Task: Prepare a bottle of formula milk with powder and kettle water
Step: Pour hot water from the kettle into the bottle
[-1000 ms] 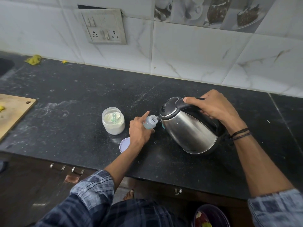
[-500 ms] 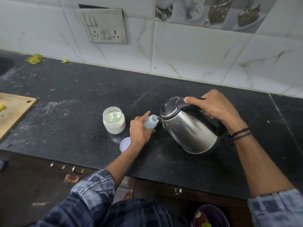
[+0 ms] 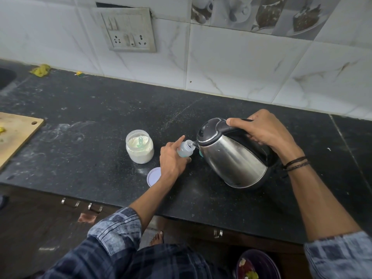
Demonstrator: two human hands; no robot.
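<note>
A steel kettle (image 3: 233,158) is tilted by the right hand (image 3: 261,131), spout at the mouth of a small bottle (image 3: 185,149) gripped by the left hand (image 3: 173,161) beside an open powder jar (image 3: 140,147).

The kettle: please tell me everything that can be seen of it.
The kettle has a shiny steel body, a black lid and a black handle. It is tilted to the left, its spout at the mouth of the bottle, which the left hand holds. The right hand grips the handle. Its lid is closed. Whether its base touches the counter cannot be told.
</note>
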